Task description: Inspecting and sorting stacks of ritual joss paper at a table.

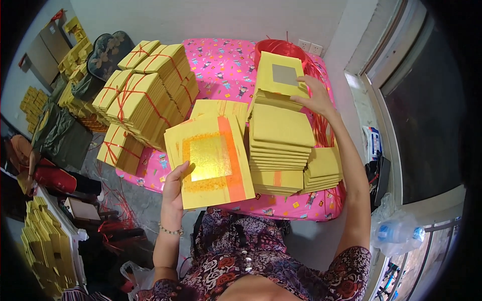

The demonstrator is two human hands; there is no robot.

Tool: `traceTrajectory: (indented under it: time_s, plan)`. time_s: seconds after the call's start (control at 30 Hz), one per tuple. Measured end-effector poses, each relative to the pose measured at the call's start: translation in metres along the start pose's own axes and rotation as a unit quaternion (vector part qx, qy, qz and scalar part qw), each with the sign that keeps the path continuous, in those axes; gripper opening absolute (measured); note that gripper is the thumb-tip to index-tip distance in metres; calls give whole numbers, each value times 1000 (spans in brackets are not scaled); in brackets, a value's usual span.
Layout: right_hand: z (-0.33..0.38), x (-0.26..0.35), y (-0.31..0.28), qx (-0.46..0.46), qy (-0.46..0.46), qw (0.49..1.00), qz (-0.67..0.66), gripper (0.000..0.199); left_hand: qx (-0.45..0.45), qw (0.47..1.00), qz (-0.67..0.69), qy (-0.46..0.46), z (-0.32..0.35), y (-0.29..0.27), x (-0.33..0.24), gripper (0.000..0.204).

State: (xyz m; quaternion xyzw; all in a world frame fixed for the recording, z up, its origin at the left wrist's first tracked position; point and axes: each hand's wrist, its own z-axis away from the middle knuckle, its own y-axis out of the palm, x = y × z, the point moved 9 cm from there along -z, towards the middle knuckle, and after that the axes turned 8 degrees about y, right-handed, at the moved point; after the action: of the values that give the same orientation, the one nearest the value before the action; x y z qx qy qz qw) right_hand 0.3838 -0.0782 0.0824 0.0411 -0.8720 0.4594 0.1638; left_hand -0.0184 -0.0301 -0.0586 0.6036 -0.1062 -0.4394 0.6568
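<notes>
Holding one gold-foil sheet [213, 163] (left hand [173, 193]), right hand [316, 98] on one stack [281, 133]

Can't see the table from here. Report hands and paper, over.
Left hand holds a fanned sheaf of gold-foil sheets. Right hand on tilted top sheets of the tall yellow stack. Tied bundles lie left, apart.

Your top w/ dark floral print, red, orange & white blooms, short sleeves, bare forearms, thin beaded bracelet [171, 231] on your left wrist, no rings seen.
</notes>
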Motion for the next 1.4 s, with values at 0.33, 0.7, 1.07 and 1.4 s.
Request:
traceTrajectory:
  time_s: [0.33,0.7,1.07,1.4]
  plan:
    - [-7,-2,35,55,-4,998,-5,43,12,998,36,-58,0,9,18,46]
    - [-12,-22,46,96,31,992,-75,25,-6,999,20,-25,5,14,11,40]
    - [10,-74,-10,-83,54,995,-13,31,-1,995,58,-79,-8,4,39,46]
    - [43,-96,-70,-269,122,952,77,31,14,1000,-14,-16,-6,-7,-2,43]
